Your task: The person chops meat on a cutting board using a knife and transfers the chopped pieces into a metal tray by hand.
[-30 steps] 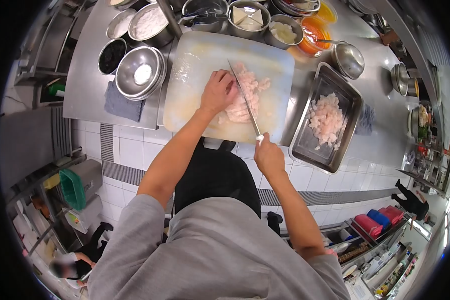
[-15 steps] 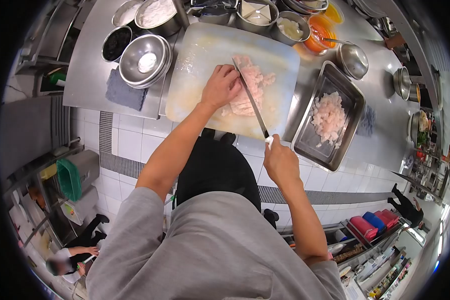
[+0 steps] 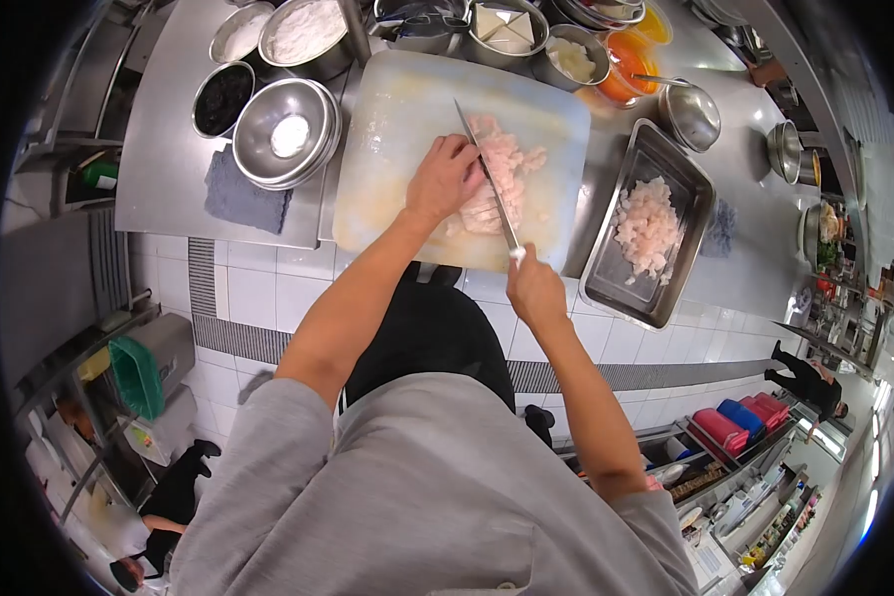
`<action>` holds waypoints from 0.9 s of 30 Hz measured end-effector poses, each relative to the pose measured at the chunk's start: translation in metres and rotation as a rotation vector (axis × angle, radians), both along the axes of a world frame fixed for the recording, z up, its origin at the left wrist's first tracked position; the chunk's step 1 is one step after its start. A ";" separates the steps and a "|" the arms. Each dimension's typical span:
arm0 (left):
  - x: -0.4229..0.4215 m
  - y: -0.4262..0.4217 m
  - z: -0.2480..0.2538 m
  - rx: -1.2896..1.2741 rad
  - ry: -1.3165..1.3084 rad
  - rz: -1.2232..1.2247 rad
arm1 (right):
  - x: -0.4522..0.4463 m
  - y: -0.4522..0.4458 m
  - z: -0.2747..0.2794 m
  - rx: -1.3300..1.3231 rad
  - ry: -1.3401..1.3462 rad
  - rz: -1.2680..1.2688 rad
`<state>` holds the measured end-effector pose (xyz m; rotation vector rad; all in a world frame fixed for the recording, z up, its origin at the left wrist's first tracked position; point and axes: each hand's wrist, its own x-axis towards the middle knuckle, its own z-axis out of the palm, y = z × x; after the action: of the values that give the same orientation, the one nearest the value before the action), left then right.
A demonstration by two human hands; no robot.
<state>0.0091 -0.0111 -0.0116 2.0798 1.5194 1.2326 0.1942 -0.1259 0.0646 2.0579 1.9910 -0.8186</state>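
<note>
A long knife (image 3: 495,189) lies across pale pink raw meat (image 3: 511,159) on a white cutting board (image 3: 397,104). Its handle is closed inside my right hand (image 3: 537,290), near the board's front edge. With fingers curled, my left hand (image 3: 444,181) presses on the meat just left of the blade; some of the meat is hidden beneath it. The part right of the blade is cut into small pieces. A metal tray (image 3: 621,288) stands to the right of the board, with a heap of diced raw meat (image 3: 648,226) in it.
Stacked steel bowls (image 3: 280,129) stand left of the board, by a grey cloth (image 3: 246,194). Behind are a bowl of white powder (image 3: 306,30) and a tub of orange liquid (image 3: 628,60) with a ladle. Other people (image 3: 810,382) are in the background.
My right hand has moved left and up with the knife, whose tip now reaches farther past the meat. My left hand stays on the meat. The view has shifted slightly.
</note>
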 end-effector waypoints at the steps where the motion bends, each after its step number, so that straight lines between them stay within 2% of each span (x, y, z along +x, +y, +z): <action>1: -0.001 0.001 0.000 0.006 0.004 0.000 | -0.002 0.006 -0.003 0.027 0.018 0.010; 5: 0.000 0.002 0.001 0.009 0.015 0.008 | 0.009 -0.014 0.009 0.051 0.015 0.036; 7: 0.000 -0.002 0.001 -0.011 0.014 0.010 | 0.010 -0.024 0.010 -0.031 -0.015 -0.014; 8: 0.001 -0.001 0.000 -0.028 -0.016 0.004 | 0.009 -0.020 0.005 -0.031 -0.017 -0.017; 10: -0.002 -0.008 0.000 -0.052 -0.040 0.007 | -0.004 0.004 -0.005 0.133 0.020 0.033; 11: -0.004 -0.009 0.001 -0.106 -0.100 0.004 | -0.008 0.020 -0.005 0.049 0.037 0.002; 16: -0.020 -0.013 0.009 -0.200 -0.207 -0.001 | -0.002 0.019 0.034 0.072 0.038 0.060; 18: -0.020 -0.008 0.009 -0.019 -0.054 -0.057 | 0.005 0.000 0.052 0.065 0.015 0.080; 20: -0.017 -0.007 0.009 -0.001 -0.021 -0.064 | 0.009 -0.017 0.066 0.000 -0.040 0.070; 24: -0.015 -0.006 0.006 0.024 0.030 -0.082 | 0.005 -0.020 0.043 -0.021 -0.011 0.041; 27: -0.012 -0.006 0.004 0.015 0.045 -0.045 | -0.010 0.010 0.020 0.086 0.064 0.082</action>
<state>-0.0031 -0.0170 -0.0072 2.1530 1.4782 1.1922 0.1838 -0.1158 0.0844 2.0039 2.1650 -0.8053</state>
